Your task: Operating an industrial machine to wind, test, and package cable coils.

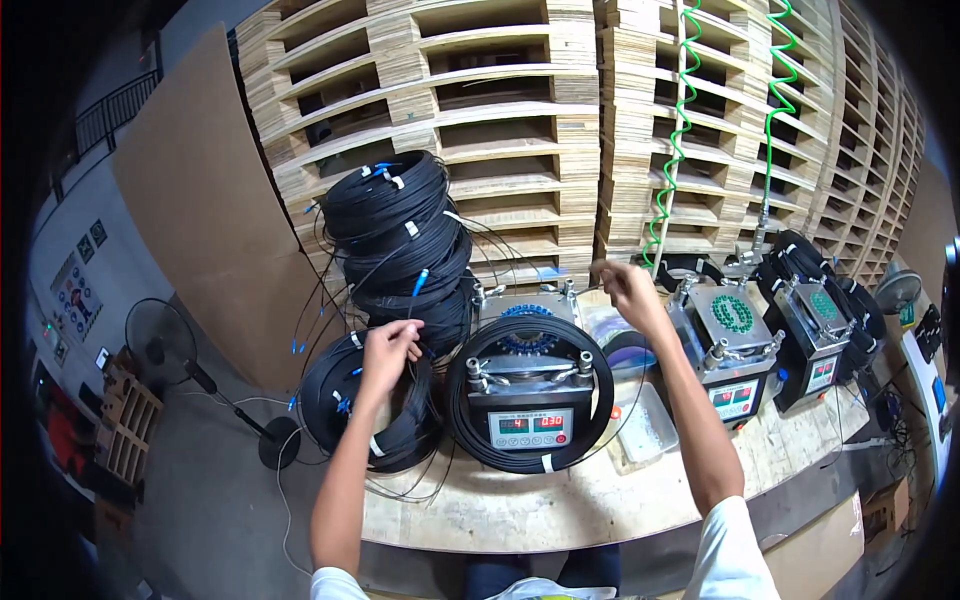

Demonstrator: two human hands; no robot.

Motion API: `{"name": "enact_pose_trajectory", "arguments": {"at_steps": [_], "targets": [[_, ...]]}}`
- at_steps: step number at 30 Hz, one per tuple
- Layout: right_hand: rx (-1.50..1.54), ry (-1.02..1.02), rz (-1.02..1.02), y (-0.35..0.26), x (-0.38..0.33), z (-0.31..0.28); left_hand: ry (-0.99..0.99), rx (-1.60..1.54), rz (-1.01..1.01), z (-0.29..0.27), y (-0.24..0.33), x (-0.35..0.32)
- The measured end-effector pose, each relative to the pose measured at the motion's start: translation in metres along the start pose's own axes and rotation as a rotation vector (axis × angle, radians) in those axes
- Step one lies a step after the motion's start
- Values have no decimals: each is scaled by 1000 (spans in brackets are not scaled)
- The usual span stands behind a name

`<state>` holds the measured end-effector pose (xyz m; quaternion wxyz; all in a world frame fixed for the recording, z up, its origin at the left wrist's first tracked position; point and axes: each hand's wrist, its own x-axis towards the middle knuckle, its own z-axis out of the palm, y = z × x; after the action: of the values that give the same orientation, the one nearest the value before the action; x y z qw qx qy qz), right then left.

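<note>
My left hand (390, 352) pinches a thin black cable, and its blue connector (420, 282) stands up above the fingertips. Just below that hand lies a coil of black cable (325, 395) with blue ends and white ties. My right hand (632, 295) is raised to the right of the middle machine, fingers curled together; what they hold, if anything, I cannot make out. Between my hands stands a metal machine (530, 375) with a lit red and green display and a ring of blue connectors (527, 328) on top. A black cable coil (460, 425) encircles its front.
A tall stack of black cable coils (395, 225) rises behind my left hand. Two similar machines (728, 345) with green rings stand at right. A clear plastic tray (648, 430) sits on the wooden table (500, 515). Wooden pallets (500, 140) line the back; a fan (165, 345) stands left.
</note>
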<state>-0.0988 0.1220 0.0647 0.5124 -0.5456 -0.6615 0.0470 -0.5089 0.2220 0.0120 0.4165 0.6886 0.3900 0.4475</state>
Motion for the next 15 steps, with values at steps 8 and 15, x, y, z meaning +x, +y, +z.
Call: {"name": "enact_pose_trajectory", "arguments": {"at_steps": [8,15], "targets": [[-310,-39,-91,-19,51,3,-141,-152,-111,-4,27,5],[-452,-301,-76,-18,51,28,-89,-300,-46,41,36,55]]}}
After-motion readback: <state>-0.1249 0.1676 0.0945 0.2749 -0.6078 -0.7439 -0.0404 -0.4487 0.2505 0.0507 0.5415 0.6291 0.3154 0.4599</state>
